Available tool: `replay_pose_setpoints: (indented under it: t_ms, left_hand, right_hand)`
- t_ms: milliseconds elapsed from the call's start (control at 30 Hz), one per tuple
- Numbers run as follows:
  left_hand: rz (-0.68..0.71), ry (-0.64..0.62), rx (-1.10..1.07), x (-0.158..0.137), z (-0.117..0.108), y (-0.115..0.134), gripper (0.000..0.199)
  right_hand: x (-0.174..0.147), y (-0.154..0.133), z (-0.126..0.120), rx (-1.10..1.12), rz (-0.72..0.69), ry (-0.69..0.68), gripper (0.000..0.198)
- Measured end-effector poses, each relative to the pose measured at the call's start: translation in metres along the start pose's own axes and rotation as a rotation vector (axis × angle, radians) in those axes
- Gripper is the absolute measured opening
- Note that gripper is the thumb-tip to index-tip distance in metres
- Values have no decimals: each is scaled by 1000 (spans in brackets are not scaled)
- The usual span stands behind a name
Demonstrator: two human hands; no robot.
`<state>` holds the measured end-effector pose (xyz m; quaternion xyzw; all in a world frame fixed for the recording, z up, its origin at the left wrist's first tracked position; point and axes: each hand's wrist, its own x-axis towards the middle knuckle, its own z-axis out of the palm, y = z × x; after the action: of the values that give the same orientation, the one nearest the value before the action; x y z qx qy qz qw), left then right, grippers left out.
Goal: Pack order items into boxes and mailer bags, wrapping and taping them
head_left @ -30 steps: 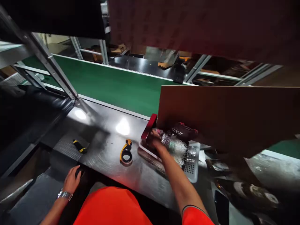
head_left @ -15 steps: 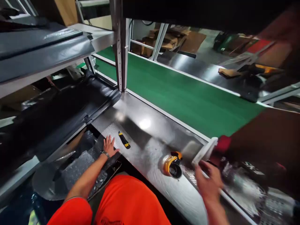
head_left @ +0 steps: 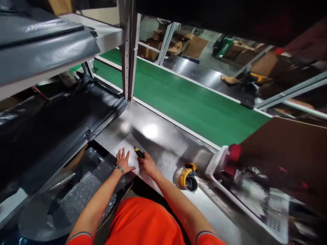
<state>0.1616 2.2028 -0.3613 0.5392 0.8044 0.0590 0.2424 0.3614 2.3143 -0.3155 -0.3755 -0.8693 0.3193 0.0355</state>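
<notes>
My left hand (head_left: 124, 161) lies flat with fingers spread on a sheet of bubble wrap (head_left: 131, 141) at the near edge of the metal bench (head_left: 168, 149). Close beside it, my right hand (head_left: 148, 164) is closed around a yellow and black box cutter (head_left: 138, 152), whose front end points away to the upper left over the wrap. A yellow tape dispenser (head_left: 185, 177) with a roll of clear tape stands on the bench, to the right of my right hand.
A white plastic basket (head_left: 214, 177) with packaged goods stands at the right. Beyond the bench runs a green conveyor belt (head_left: 184, 98). Black plastic film (head_left: 51, 119) covers a surface at the left, and more bubble wrap (head_left: 84, 194) lies in an opening below. A metal post (head_left: 129, 54) rises behind.
My right hand has moved left from the basket to the box cutter and taken hold of it. My left hand stays spread on the bubble wrap. The view has shifted slightly.
</notes>
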Motion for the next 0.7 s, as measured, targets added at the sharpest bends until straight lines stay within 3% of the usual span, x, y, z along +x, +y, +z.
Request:
replay_pose_setpoints:
  t_ms: [167,333,433,533,633,700]
  left_hand:
    - [113,-102,-21,22,10,88,136]
    - [177,-126,37,41,22,159,127]
    - [164,-121,95,59,33,176,126]
    - [148,-110,129,82,41,182,128]
    - [136,-104,151,95,42,180,134]
    - [140,-100,150,97,39,174,133]
  right_hand:
    - [-47,64,-43,-66,202,71,41]
    - [-91,90,-85,-32,400,130,50]
    - [-133,110,-121,92,318,292,52]
    - [-193,153,-177,179,246,625,44]
    - [-247,218,-247,107,467,989,45]
    - [-261,265,-287,61,619,918,47]
